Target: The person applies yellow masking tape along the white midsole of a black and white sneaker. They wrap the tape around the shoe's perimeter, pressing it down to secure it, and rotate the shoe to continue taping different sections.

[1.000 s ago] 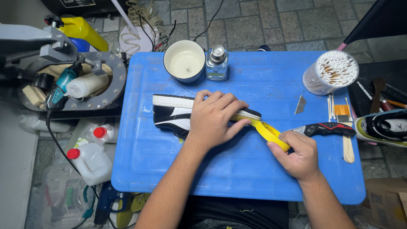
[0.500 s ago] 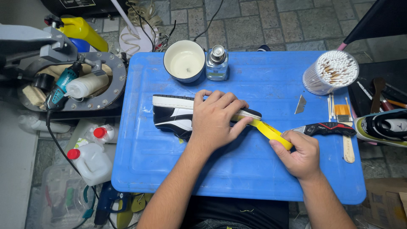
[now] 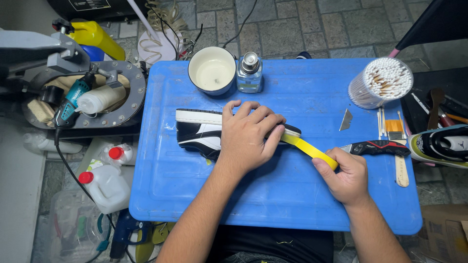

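Half the shoe [image 3: 200,131] hides under the left hand [image 3: 248,139].

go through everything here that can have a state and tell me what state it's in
Shoe: on its side, pinned under left hand.
Yellow tape: pulled taut from shoe by right hand.
Cup: upright, open.
Glass bottle: upright, capped.
Swab tub: open, full.
Knife: lying flat.

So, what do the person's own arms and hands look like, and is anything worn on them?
Both forearms are bare, with no sleeves in view. The left hand and the right hand wear no gloves, and I see no rings, watch or bracelet. Dark clothing shows at the lower edge.
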